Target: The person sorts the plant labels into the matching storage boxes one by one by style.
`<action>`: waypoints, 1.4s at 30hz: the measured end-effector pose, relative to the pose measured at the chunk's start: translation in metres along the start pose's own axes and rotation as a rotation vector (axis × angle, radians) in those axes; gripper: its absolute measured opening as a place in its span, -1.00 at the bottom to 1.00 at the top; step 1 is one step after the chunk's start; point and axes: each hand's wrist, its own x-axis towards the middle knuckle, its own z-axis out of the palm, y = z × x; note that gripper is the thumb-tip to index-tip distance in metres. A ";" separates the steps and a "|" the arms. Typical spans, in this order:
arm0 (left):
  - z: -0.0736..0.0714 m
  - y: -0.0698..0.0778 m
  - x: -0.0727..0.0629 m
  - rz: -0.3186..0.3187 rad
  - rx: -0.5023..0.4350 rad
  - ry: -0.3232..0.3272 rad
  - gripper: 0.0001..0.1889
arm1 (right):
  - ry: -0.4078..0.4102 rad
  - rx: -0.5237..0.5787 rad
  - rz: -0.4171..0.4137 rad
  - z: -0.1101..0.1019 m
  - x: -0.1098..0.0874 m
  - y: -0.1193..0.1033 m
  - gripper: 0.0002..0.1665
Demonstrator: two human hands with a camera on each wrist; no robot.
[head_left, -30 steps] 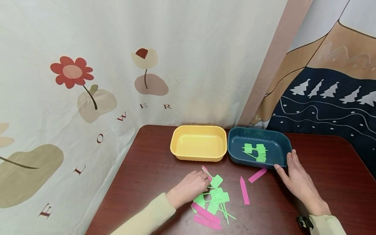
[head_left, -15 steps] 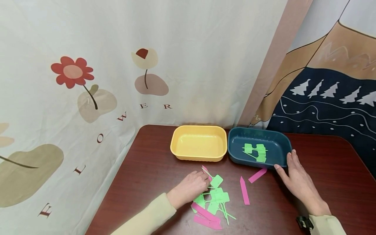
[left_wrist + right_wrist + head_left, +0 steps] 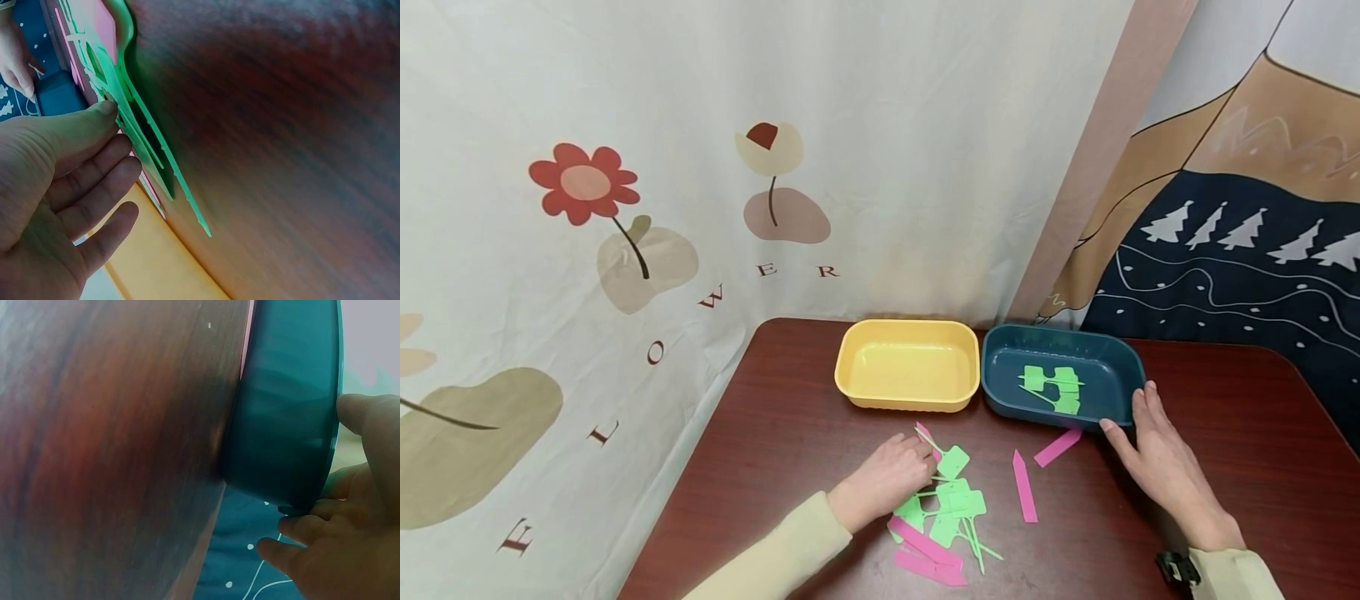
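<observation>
My left hand [image 3: 883,479] is over the left edge of a loose pile of green plant labels [image 3: 957,500], square-headed with thin stems. In the left wrist view its thumb and forefinger pinch at a green plant label [image 3: 128,115], the forefinger's tip hidden; the other fingers are spread. Several pink pointed plant labels [image 3: 925,550] lie in and around the pile. My right hand [image 3: 1172,467] rests at the near right corner of a dark blue tray [image 3: 1007,367], thumb at the rim and fingers along its end. Several green labels [image 3: 1066,387] lie inside that tray.
A yellow tray [image 3: 907,367] stands left of the blue one, close beside it. Two pink labels [image 3: 1024,487] lie apart, one just by the blue tray's front. A printed curtain [image 3: 880,167] hangs behind the brown table [image 3: 760,433].
</observation>
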 end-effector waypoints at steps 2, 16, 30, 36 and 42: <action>0.000 0.000 0.000 -0.001 -0.004 -0.002 -0.90 | 0.000 0.000 -0.001 0.000 0.000 0.000 0.03; 0.000 0.000 0.001 0.005 -0.007 0.011 -0.89 | 0.003 0.001 -0.007 0.000 -0.001 -0.001 0.03; 0.001 -0.003 0.002 0.017 -0.002 0.051 -0.82 | -0.008 -0.001 -0.003 0.000 0.000 -0.001 0.04; 0.002 -0.004 0.004 0.024 0.000 0.042 -0.82 | -0.003 0.005 -0.001 -0.001 -0.001 -0.002 0.04; 0.003 -0.002 0.003 0.015 0.006 0.031 -0.85 | -0.006 0.006 -0.003 -0.001 -0.001 -0.002 0.04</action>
